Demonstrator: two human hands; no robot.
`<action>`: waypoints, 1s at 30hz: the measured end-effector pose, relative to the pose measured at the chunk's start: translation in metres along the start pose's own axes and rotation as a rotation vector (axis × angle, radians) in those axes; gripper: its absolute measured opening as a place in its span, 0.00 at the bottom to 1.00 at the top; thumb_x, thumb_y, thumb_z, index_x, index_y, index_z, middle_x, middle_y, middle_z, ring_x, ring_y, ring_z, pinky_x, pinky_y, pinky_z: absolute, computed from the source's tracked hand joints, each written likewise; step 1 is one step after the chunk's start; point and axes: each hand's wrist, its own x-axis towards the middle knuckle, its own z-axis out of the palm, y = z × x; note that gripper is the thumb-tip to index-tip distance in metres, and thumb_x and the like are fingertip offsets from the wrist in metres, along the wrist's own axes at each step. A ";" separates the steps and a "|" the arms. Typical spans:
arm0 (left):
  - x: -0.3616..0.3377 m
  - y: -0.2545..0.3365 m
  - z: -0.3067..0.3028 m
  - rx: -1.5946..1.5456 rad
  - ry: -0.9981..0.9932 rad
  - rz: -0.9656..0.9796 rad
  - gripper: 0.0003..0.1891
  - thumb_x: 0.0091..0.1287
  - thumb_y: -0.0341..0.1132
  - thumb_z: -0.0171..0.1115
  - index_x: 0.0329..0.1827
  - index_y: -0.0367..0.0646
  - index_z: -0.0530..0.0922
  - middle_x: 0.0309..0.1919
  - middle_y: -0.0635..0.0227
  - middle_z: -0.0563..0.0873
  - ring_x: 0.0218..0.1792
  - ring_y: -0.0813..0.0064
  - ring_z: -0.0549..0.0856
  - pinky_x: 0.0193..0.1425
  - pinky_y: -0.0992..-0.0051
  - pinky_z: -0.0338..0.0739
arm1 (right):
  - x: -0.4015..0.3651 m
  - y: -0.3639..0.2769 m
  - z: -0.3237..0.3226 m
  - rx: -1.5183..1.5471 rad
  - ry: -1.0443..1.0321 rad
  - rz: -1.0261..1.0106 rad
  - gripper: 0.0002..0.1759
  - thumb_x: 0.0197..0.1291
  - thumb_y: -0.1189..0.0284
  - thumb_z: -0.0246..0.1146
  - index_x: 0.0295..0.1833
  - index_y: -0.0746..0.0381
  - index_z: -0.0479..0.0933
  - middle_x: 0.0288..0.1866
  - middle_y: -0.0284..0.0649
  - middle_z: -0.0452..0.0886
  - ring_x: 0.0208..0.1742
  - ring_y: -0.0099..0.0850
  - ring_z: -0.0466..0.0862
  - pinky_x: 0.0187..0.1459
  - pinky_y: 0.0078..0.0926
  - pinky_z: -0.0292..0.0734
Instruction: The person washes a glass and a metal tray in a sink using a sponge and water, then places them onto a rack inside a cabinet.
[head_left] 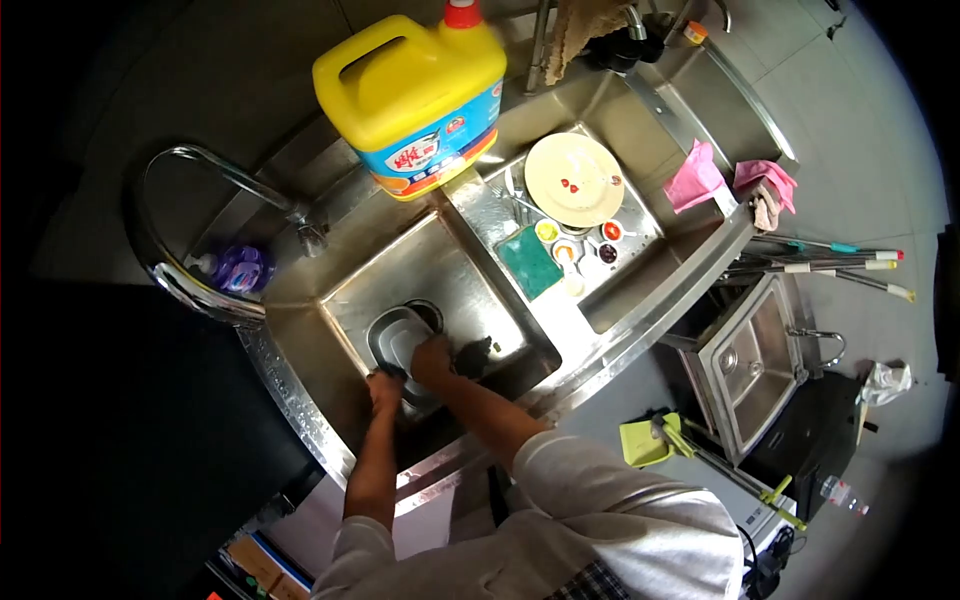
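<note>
Down in the left sink basin (440, 265), my left hand (384, 388) is closed on the near left rim of a grey-white container (398, 338). My right hand (432, 360) reaches into the container at its right side, fingers bent; whatever it holds, if anything, is hidden. Something dark lies between the two hands, too small to make out. The container sits beside the round drain (428, 314), tilted a little. A dark scrap (474, 356) lies on the basin floor right of my right hand.
A yellow jug (415, 95) stands behind the basin, a purple bottle (240, 270) beside the left faucet (235, 175). The right basin holds a cream plate (573, 180), small sauce dishes, cutlery and a green scouring pad (530, 262). Pink cloths (694, 178) hang at the right.
</note>
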 end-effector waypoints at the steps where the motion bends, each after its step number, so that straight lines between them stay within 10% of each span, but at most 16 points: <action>1: 0.009 -0.004 0.010 0.051 -0.001 0.020 0.23 0.54 0.49 0.62 0.41 0.34 0.82 0.43 0.45 0.83 0.47 0.49 0.82 0.60 0.60 0.71 | -0.007 -0.003 -0.012 0.005 -0.024 0.027 0.22 0.55 0.65 0.61 0.50 0.70 0.77 0.60 0.58 0.68 0.55 0.50 0.74 0.50 0.41 0.76; 11: -0.020 0.042 -0.045 -0.238 -0.111 -0.407 0.36 0.54 0.50 0.65 0.60 0.33 0.70 0.60 0.38 0.69 0.59 0.45 0.74 0.64 0.58 0.70 | -0.022 -0.008 -0.010 -0.065 0.198 0.003 0.29 0.58 0.63 0.58 0.58 0.75 0.70 0.60 0.61 0.69 0.61 0.49 0.71 0.59 0.38 0.69; 14: -0.026 0.048 -0.050 -0.243 -0.041 -0.459 0.35 0.54 0.50 0.66 0.59 0.33 0.70 0.59 0.38 0.70 0.59 0.45 0.74 0.63 0.59 0.71 | -0.007 -0.015 0.003 0.047 0.153 0.177 0.23 0.60 0.64 0.56 0.55 0.69 0.75 0.59 0.54 0.72 0.58 0.46 0.72 0.56 0.48 0.69; 20: -0.024 0.048 -0.051 -0.273 0.002 -0.441 0.29 0.54 0.45 0.65 0.55 0.33 0.74 0.58 0.40 0.72 0.57 0.46 0.76 0.62 0.59 0.71 | -0.016 -0.003 -0.036 -0.085 -0.034 -0.088 0.27 0.57 0.61 0.58 0.52 0.73 0.74 0.54 0.60 0.75 0.55 0.50 0.76 0.55 0.41 0.72; 30: -0.009 0.033 -0.062 -0.334 0.001 -0.494 0.30 0.52 0.45 0.67 0.54 0.34 0.76 0.57 0.43 0.76 0.58 0.48 0.76 0.61 0.61 0.72 | 0.004 -0.010 -0.036 0.330 0.248 0.071 0.13 0.54 0.70 0.59 0.42 0.67 0.77 0.44 0.53 0.80 0.47 0.47 0.81 0.47 0.40 0.78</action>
